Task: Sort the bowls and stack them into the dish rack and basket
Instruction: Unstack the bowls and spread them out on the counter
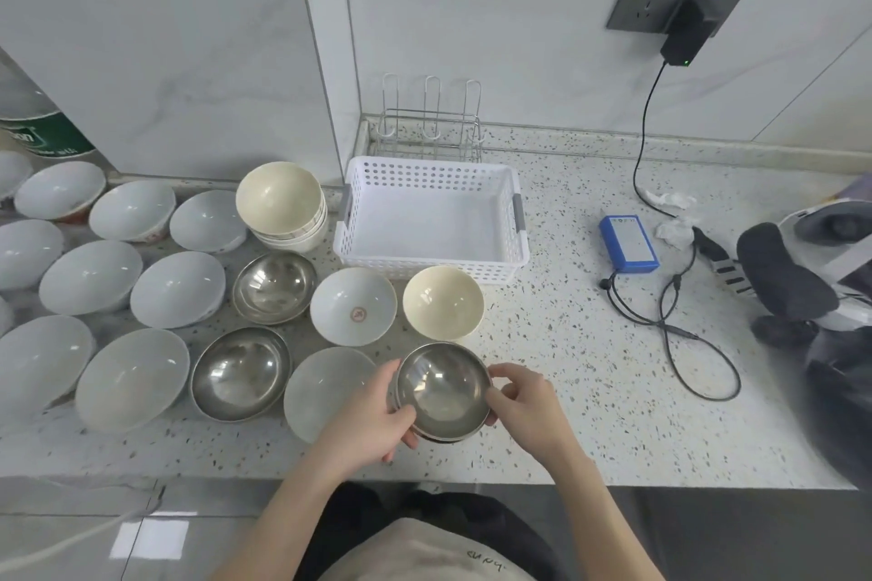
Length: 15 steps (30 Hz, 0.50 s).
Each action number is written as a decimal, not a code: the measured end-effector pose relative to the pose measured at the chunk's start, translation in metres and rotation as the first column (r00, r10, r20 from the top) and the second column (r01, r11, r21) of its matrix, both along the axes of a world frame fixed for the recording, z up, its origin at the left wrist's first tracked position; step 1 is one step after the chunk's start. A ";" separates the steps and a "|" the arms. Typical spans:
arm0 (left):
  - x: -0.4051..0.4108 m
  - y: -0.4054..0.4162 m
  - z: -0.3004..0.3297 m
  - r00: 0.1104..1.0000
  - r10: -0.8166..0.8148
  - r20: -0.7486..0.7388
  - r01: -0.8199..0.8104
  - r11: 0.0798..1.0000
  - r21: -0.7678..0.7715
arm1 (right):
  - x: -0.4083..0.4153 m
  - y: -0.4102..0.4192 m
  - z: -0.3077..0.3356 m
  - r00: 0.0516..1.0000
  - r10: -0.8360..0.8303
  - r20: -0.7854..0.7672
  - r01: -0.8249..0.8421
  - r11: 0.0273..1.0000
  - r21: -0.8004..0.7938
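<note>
Right now both hands are gripping a steel bowl (442, 392) near the front edge of the counter (590, 392): the left hand (373, 420) is curling round its left rim, thumb over the lip, and the right hand (524, 406) is pinching the right rim. A second steel rim is showing under it, so this looks like two nested bowls. Whether the bowl is resting on the counter or lifted just off it cannot be told.

The white basket (431, 217) is sitting empty toward the back of the counter, with the wire dish rack (429, 127) just behind it against the back wall. Between the hands and the basket a cream bowl (443, 302) and a white bowl with a red mark (353, 306) are standing in the way. More steel bowls (274, 287) and a stack of cream bowls (283, 208) are lying toward the left, among many white bowls (92, 276).

The likely risks, as I judge them: the smooth steel is slipping easily in a rim-only grip, and a nested lower bowl could be dropping free once lifted. Carrying it low toward the basket could be knocking the cream bowl or the marked one. The frosted bowl (325, 392) touching the left hand could be getting nudged toward the front edge.
</note>
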<state>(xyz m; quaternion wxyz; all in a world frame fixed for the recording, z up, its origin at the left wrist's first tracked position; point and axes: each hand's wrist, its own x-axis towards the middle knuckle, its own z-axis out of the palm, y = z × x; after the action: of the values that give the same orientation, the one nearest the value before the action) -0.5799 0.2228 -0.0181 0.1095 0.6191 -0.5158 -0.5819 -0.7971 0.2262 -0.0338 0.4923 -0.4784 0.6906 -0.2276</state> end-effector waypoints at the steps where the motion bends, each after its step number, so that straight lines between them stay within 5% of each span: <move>1: -0.001 0.001 -0.002 0.999 -0.036 0.038 0.036 0.999 -0.005 | -0.001 0.000 -0.001 1.000 0.007 -0.024 -0.007 1.000 -0.004; 8: -0.013 0.011 -0.010 0.925 -0.090 0.369 0.156 0.976 -0.151 | 0.002 0.004 -0.012 0.988 0.080 -0.134 -0.083 0.996 -0.018; 15: -0.014 0.007 -0.013 0.878 -0.036 0.478 0.162 0.961 -0.224 | 0.011 0.000 -0.015 0.968 0.145 -0.205 -0.151 0.988 -0.015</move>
<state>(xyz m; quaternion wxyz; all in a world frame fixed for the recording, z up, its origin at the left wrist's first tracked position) -0.5942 0.2301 -0.0311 0.0306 0.6945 -0.6292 -0.3477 -0.7863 0.2264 -0.0485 0.4275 -0.5568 0.6961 -0.1505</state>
